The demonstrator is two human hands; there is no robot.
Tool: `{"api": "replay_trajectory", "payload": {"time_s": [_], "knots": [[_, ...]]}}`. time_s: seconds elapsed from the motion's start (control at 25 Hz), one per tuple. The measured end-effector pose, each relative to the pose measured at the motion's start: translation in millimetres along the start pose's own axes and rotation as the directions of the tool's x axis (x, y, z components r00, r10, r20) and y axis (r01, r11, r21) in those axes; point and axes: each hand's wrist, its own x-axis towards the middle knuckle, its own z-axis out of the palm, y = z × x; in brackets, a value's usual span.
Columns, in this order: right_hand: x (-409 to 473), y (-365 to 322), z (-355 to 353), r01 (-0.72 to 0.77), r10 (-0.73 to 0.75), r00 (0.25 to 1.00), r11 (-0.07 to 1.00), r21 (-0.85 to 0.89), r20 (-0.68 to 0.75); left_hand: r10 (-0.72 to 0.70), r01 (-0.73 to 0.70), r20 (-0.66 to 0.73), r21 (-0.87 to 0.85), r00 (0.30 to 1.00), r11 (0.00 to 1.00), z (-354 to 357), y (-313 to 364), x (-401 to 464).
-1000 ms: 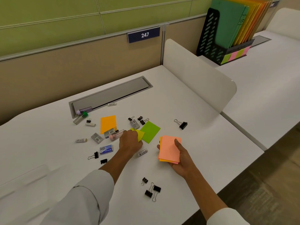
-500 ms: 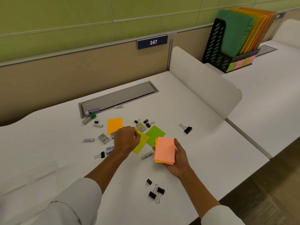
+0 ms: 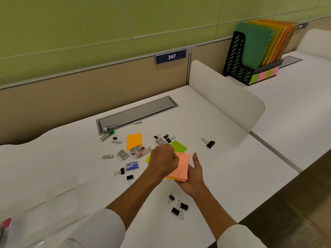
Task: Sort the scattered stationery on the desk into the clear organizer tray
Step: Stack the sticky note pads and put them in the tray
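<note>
My right hand [image 3: 194,178] holds a stack of sticky notes [image 3: 181,167], salmon pink on top, in its palm. My left hand [image 3: 163,159] is closed on a yellow-green sticky note [image 3: 148,158], whose corner peeks out at the hand's left, and hovers over the stack's left edge. A green note [image 3: 179,146] and an orange note [image 3: 134,141] lie on the desk behind. Binder clips [image 3: 178,208], staple boxes [image 3: 132,165] and small erasers [image 3: 108,156] are scattered around. The clear organizer tray [image 3: 53,197] sits at the near left.
A grey cable hatch [image 3: 139,111] runs along the desk's back, a purple marker [image 3: 111,127] at its left end. A white divider [image 3: 227,97] bounds the right side; beyond it stands a black file rack [image 3: 238,56] with coloured folders. The desk's front edge drops off at lower right.
My left hand lifted the yellow-green note off the desk and carried it right, onto the stack. My right hand brought the stack slightly left to meet it.
</note>
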Motion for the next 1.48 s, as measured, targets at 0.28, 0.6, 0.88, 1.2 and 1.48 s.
{"api": "replay_trajectory", "payload": {"time_s": [0.28, 0.6, 0.88, 1.2, 1.48], "knots": [[-6.4, 8.9, 0.3, -0.015, 0.014, 1.0, 0.998, 0.056, 0.024, 0.028, -0.024, 0.045, -0.098, 0.999, 0.995, 28.2, 31.0, -22.7], [-9.7, 22.0, -14.7, -0.033, 0.027, 0.992, 0.998, 0.048, 0.124, -0.353, 0.294, -0.078, -0.406, 0.932, 0.865, 35.4, -60.9, -33.3], [-19.1, 12.1, -36.4, 0.032, -0.049, 0.984, 0.994, 0.104, 0.169, -0.249, 0.273, 0.215, -0.091, 0.944, 0.958, 62.0, -91.7, -22.2], [-16.2, 1.8, -48.4, 0.075, -0.098, 0.985, 0.985, 0.157, 0.142, -0.077, 0.0, 0.29, 0.257, 0.954, 0.966, 67.7, -83.7, 0.4], [-8.5, 2.4, -44.6, 0.043, -0.071, 0.98, 0.988, 0.15, 0.185, -0.024, 0.041, -0.13, 0.133, 0.991, 0.99, 41.5, -83.5, -6.8]]}}
